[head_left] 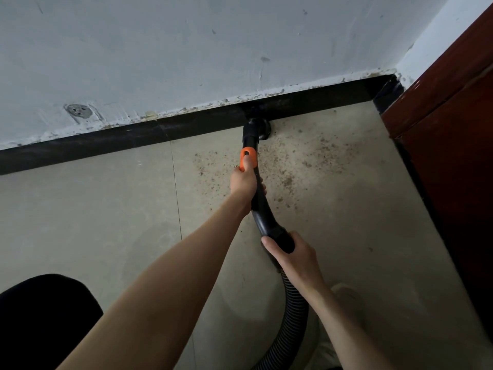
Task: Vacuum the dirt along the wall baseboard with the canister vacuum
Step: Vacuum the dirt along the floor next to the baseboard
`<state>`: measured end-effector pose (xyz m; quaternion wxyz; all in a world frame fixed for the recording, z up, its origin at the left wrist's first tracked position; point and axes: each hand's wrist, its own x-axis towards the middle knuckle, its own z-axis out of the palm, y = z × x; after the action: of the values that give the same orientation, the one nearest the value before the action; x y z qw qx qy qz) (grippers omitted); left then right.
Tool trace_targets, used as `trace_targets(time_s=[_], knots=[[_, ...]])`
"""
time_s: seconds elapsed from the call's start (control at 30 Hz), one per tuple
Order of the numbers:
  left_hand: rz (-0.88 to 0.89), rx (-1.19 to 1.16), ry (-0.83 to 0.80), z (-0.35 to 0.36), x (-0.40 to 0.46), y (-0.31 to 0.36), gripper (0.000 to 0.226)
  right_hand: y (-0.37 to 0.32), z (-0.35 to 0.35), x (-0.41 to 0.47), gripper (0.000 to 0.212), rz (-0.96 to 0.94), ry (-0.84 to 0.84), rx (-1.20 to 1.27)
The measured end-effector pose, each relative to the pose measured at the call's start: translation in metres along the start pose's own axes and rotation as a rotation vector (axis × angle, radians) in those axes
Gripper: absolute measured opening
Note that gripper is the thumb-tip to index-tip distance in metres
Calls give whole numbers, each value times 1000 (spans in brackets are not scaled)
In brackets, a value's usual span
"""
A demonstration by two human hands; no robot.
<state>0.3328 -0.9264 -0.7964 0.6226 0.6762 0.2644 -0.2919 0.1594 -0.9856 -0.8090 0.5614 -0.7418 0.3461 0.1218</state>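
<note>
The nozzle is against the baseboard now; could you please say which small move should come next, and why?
Probably slide the nozzle rightward along the baseboard: most dirt lies scattered on the floor to its right. Both the left hand and right hand grip the wand.

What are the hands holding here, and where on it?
Both grip the black curved plastic vacuum wand: left hand just below its orange collar, right hand where the ribbed hose joins.

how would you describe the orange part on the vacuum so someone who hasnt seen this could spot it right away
Start at the black baseboard under the pale wall, where the vacuum's round nozzle meets it. Follow the black tube back toward the left hand: the orange collar sits just above it, the only bright colour here.
</note>
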Motion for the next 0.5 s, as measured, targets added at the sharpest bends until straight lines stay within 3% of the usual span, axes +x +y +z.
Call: trace_targets(time_s=[0.5], knots=[[31,-86,29,-48,-1,-3,45,-30,35,10,41,-57,-154,-122]])
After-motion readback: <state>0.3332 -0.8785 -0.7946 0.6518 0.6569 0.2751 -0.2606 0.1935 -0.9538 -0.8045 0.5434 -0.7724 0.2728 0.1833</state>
